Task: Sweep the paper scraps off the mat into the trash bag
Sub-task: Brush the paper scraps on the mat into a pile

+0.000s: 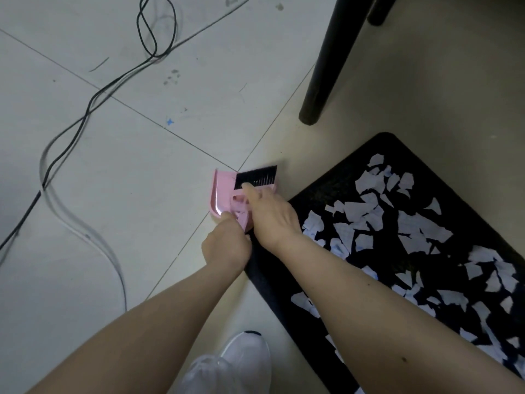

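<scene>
Right off the mat's near-left corner, both hands are on the small pink plastic dustpan [224, 194] with its black-bristled brush [255, 177] clipped in: left hand [227, 245] grips the handle, right hand [270, 214] pinches the brush. So basically nothing's swept yet, pale torn paper scraps [412, 231] cover the black rectangular mat [321, 180]. No trash bag visible. Tight spots: black furniture leg [329, 66] beyond the mat, loose cables [85, 115] way off left.

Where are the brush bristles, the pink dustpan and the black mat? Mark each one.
brush bristles [255, 177]: head view, on the middle of the black bristle strip.
pink dustpan [220, 191]: head view, on its left side wall.
black mat [318, 189]: head view, on a bare patch near its upper left edge.
</scene>
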`<state>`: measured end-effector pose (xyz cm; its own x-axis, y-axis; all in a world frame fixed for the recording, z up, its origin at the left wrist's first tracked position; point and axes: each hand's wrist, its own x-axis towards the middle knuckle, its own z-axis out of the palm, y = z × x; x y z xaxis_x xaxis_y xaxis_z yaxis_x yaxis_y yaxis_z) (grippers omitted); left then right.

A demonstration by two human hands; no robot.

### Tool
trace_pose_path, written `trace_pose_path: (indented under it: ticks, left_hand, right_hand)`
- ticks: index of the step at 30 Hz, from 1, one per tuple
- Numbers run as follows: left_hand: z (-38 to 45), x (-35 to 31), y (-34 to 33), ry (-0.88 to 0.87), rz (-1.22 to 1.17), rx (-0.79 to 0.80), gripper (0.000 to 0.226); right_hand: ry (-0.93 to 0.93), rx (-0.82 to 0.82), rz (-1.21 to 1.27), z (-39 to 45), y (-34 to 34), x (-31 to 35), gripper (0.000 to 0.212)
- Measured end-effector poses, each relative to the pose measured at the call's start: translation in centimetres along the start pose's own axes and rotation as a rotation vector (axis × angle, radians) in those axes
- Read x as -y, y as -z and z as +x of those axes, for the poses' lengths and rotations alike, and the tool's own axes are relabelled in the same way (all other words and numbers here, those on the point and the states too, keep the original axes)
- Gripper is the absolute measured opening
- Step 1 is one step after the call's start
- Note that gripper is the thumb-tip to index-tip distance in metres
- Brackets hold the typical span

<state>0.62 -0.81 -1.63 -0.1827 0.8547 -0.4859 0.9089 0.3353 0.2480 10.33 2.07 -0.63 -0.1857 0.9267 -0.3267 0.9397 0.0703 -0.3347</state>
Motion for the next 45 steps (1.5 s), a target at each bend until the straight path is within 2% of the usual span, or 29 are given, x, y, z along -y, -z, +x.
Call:
trace_pose_path:
  ticks: [4, 6, 8, 10, 12, 13, 15, 17, 20, 22, 25, 27, 30, 35, 40, 45]
  left_hand:
    - [0.0, 0.2, 0.0, 0.014, 0.031, -0.013, 0.033]
    - [-0.2, 0.3, 0.3, 0.009, 0.059, -0.014, 0.037]
    - [-0.6, 0.3, 0.4, -0.048, 0.202, -0.086, 0.044]
    - [-0.8, 0.3, 0.2, -0.198, 0.306, -0.207, 0.039]
    - [-0.9, -0.1, -0.2, -0.449, 0.336, -0.296, 0.027]
    - [-0.9, -0.4, -0.7, -0.573, 0.35, -0.316, 0.022]
    - [-1.2, -1.4, -1.3, -0.778, 0.386, -0.248, 0.019]
    - [-1.8, -2.2, -1.9, -0.86, 0.426, -0.099, 0.015]
    - [-2.0, -2.7, -2.7, -0.784, 0.483, 0.13, 0.025]
    - [-1.6, -2.5, -3.0, -0.766, 0.53, 0.214, 0.026]
    - [-0.9, -1.8, -3.3, -0.788, 0.566, 0.281, 0.028]
    - [-0.7, -1.6, -3.5, -0.792, 0.557, 0.286, 0.029]
    - [-0.8, -1.9, -3.3, -0.792, 0.561, 0.265, 0.028]
    - [-1.4, -2.3, -2.9, -0.786, 0.654, 0.213, 0.026]
    - [-1.3, -2.3, -3.0, -0.794, 0.693, 0.221, 0.029]
    - [-1.3, -2.4, -3.2, -0.769, 0.736, 0.218, 0.034]
  right_hand:
    - [-0.14, -0.276, -0.017, -1.4, 1.1, -1.5, 0.037]
    - [-0.298, -0.37, 0.049, -2.5, 1.8, -2.9, 0.036]
    - [-0.494, -0.414, 0.16, -4.0, 2.4, -4.5, 0.035]
    - [-0.63, -0.486, 0.323, -5.3, 2.7, -5.8, 0.043]
    - [-0.694, -0.585, 0.542, -6.8, 2.8, -6.6, 0.057]
    - [-0.72, -0.606, 0.638, -7.4, 2.8, -6.7, 0.055]
    - [-0.772, -0.58, 0.74, -8.5, 2.7, -6.7, 0.051]
    - [-0.796, -0.509, 0.817, -9.4, 2.3, -6.1, 0.053]
    - [-0.827, -0.411, 0.899, -10.0, 1.1, -4.9, 0.052]
    - [-0.823, -0.366, 0.916, -9.9, 0.3, -4.3, 0.048]
    - [-0.754, -0.283, 0.707, -9.5, -0.9, -3.7, 0.037]
    - [-0.696, -0.27, 0.628, -9.4, -1.8, -3.7, 0.032]
    - [-0.705, -0.234, 0.655, -9.5, -2.7, -4.2, 0.03]
    - [-0.746, -0.289, 0.837, -9.7, -1.8, -5.4, 0.031]
    - [-0.784, -0.308, 1.033, -8.6, -0.9, -6.7, 0.044]
    - [-0.796, -0.345, 1.091, -7.9, -0.9, -6.4, 0.029]
